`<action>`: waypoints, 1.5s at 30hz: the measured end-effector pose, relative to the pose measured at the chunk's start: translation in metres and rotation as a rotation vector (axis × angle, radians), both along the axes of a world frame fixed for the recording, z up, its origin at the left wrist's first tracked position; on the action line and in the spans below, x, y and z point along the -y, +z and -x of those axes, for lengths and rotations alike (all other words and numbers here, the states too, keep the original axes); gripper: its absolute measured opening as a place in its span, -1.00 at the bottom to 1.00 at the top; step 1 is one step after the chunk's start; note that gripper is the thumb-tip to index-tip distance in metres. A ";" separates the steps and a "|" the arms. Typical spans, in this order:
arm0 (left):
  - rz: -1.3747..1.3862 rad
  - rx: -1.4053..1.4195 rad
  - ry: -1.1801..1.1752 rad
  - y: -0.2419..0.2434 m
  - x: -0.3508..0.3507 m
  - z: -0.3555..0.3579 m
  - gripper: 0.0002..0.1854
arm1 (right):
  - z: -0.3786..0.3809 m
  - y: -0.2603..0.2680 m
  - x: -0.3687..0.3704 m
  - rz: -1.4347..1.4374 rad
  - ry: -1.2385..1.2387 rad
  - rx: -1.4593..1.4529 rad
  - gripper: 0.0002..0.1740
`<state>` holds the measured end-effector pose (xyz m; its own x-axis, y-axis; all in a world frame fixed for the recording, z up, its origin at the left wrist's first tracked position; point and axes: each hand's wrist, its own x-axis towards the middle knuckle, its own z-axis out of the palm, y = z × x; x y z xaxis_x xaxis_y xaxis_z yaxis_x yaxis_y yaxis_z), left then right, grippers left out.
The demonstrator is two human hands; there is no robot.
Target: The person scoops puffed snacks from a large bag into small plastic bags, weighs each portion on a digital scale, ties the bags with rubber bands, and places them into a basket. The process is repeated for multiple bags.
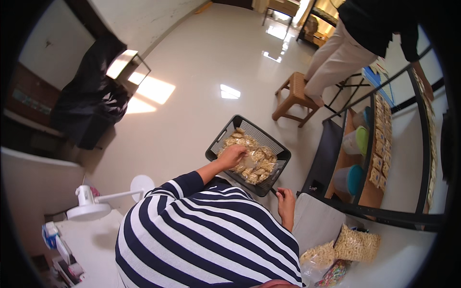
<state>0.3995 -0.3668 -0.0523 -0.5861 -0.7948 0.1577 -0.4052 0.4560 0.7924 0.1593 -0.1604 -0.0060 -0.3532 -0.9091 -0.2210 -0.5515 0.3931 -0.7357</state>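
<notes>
A dark plastic basket (236,120) with perforated walls stands in front of me, tilted in the view. Many clear plastic packets of pale, puffy snacks (264,158) fill it. My left hand (233,157) reaches over the basket with its fingers bent together at a clear packet (249,162). Whether they grip it is hidden. Just outside the basket's near right corner is my right hand (286,205), fingers partly curled. A thin dark object (274,192) shows between its fingertips and the basket; I cannot tell if it is held.
On the right, a grey surface (320,212) bears large bags of snacks (357,244) and colourful sweets (333,274). A black-framed shelf (365,162) holds lidded tubs (348,180) and packets. Another person (345,50) stands beyond, by a brown stool (297,91). A white lamp (88,207) is at left.
</notes>
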 end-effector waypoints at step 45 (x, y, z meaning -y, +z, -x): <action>-0.124 0.491 -0.998 -0.095 -0.071 0.190 -0.46 | -0.060 0.003 -0.240 0.098 -0.843 0.026 -0.79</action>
